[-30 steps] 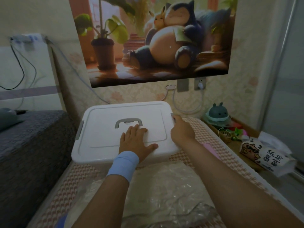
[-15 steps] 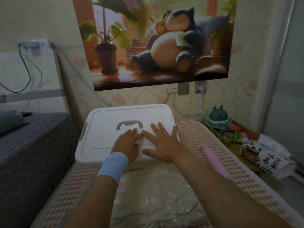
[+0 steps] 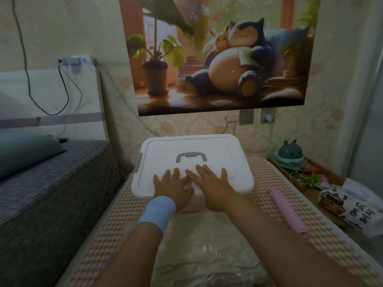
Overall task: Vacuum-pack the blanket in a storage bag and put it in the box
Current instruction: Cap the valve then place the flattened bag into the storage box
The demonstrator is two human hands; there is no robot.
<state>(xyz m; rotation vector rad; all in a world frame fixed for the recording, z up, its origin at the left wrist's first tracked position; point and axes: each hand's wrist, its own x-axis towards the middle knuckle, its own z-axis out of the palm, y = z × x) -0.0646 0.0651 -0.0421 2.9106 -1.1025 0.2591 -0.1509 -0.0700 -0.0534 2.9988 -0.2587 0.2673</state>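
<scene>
A white plastic storage box (image 3: 234, 154) with a grey handle (image 3: 191, 157) on its shut lid sits on a checked mat against the wall. My left hand (image 3: 173, 188), with a light blue wristband, lies flat on the near part of the lid. Beside it my right hand (image 3: 211, 186) also rests palm down on the lid, fingers spread, its fingertips overlapping the left hand's. Closer to me, between my forearms, a crinkled clear storage bag (image 3: 207, 245) with a pale blanket inside lies on the mat.
A pink rod-shaped thing (image 3: 287, 213) lies on the mat (image 3: 116, 230) right of the box. A grey bed (image 3: 51, 193) with a teal pillow is on the left. A low shelf with a teal toy (image 3: 289, 154) and a tissue pack (image 3: 348, 208) stands on the right.
My right hand left the box's right edge and came to lie flat on the lid next to my left hand. My view moved back and to the left.
</scene>
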